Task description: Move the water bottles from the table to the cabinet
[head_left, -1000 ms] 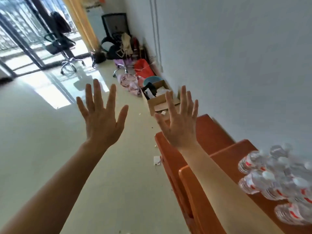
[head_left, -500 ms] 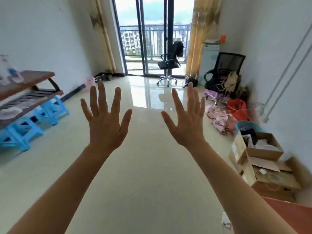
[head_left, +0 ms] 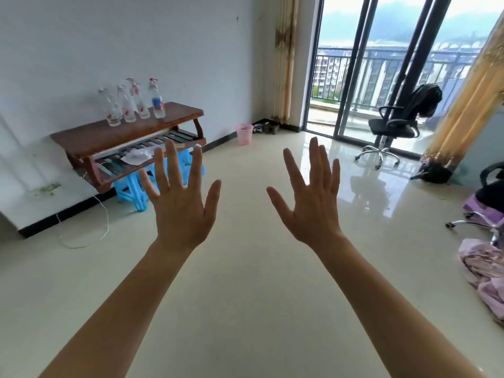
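Note:
Several clear water bottles (head_left: 131, 105) stand upright in a row on a dark wooden table (head_left: 109, 133) against the left wall; one (head_left: 157, 100) has a blue label, the others red. The table has a slatted lower shelf and sits on blue plastic stools (head_left: 133, 190). My left hand (head_left: 180, 203) and my right hand (head_left: 313, 205) are raised in front of me, fingers spread, holding nothing. Both hands are well short of the table. No cabinet shows in this view.
A pink wastebasket (head_left: 244, 133) stands by the wall past the table. A black office chair (head_left: 395, 126) is at the balcony door. Pink cloth (head_left: 485, 274) and another chair lie at the right. A white cord (head_left: 90, 233) trails on the floor.
My view has swung left, from the orange cabinet with bottles and the cardboard boxes to the wooden table with its bottles. Both hands stay raised and spread.

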`<action>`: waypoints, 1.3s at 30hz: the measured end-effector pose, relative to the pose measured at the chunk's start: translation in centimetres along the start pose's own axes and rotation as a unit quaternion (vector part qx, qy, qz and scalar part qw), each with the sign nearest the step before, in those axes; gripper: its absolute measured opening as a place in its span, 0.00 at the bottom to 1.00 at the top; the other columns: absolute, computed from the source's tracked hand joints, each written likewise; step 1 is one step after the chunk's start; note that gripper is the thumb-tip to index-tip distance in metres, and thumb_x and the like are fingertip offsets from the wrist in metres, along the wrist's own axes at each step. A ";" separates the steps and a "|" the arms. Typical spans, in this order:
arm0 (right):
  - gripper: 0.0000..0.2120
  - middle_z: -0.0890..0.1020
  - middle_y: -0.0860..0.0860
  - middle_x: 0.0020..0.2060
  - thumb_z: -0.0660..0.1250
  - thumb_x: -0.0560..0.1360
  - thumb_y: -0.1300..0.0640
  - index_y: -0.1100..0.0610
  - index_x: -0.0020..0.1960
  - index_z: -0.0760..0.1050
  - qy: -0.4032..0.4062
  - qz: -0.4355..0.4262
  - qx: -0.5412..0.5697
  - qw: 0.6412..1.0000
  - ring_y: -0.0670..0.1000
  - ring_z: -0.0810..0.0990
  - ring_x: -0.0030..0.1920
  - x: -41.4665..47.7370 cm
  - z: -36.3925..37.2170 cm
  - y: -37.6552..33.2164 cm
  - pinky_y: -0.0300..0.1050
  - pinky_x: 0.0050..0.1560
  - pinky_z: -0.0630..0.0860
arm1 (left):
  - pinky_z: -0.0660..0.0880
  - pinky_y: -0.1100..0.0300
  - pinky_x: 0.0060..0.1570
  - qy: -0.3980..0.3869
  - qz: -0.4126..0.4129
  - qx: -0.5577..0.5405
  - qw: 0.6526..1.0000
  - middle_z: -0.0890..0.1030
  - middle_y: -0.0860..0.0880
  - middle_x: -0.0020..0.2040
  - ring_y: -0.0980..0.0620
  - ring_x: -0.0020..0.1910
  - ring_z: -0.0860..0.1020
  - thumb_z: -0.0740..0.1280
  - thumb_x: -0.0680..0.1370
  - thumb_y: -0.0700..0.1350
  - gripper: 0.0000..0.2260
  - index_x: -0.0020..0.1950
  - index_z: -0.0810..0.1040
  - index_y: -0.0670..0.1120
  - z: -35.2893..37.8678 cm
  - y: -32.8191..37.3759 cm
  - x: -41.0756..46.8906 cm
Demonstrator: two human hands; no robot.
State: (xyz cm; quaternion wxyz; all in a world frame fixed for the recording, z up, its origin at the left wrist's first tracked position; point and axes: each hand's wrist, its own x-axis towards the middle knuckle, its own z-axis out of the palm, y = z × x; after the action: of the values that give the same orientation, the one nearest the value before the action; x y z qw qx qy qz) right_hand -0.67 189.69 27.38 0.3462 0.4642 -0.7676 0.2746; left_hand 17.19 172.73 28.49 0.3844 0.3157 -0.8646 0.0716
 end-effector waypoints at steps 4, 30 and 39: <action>0.34 0.50 0.64 0.82 0.54 0.83 0.35 0.50 0.83 0.53 -0.011 -0.031 0.036 0.999 0.64 0.48 0.82 6.7 6.6 2.6 0.69 0.79 0.49 | 0.45 0.27 0.73 -0.013 -0.032 0.053 0.998 0.46 0.40 0.83 0.38 0.81 0.44 0.45 0.83 0.66 0.32 0.83 0.51 0.53 3.7 -1.8 4.7; 0.34 0.45 0.60 0.83 0.54 0.83 0.36 0.48 0.83 0.50 -0.012 -0.141 0.147 0.979 0.62 0.45 0.83 44.2 54.5 -7.9 0.68 0.80 0.48 | 0.44 0.28 0.74 -0.020 -0.145 0.158 0.976 0.44 0.42 0.83 0.40 0.82 0.42 0.42 0.82 0.68 0.33 0.83 0.50 0.54 29.6 -37.0 38.2; 0.35 0.44 0.59 0.83 0.52 0.82 0.33 0.49 0.83 0.53 -0.036 -0.156 0.172 0.972 0.62 0.45 0.83 57.2 76.7 -8.9 0.69 0.79 0.48 | 0.41 0.28 0.73 -0.046 -0.178 0.196 0.963 0.39 0.43 0.83 0.40 0.81 0.39 0.39 0.80 0.71 0.35 0.83 0.45 0.56 45.1 -49.3 52.8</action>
State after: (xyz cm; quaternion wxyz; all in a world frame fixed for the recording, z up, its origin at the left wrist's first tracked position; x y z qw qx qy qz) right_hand -32.69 99.12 26.48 0.2720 0.6405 -0.6390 0.3277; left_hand -7.80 91.29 28.83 0.2815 0.5366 -0.7802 0.1554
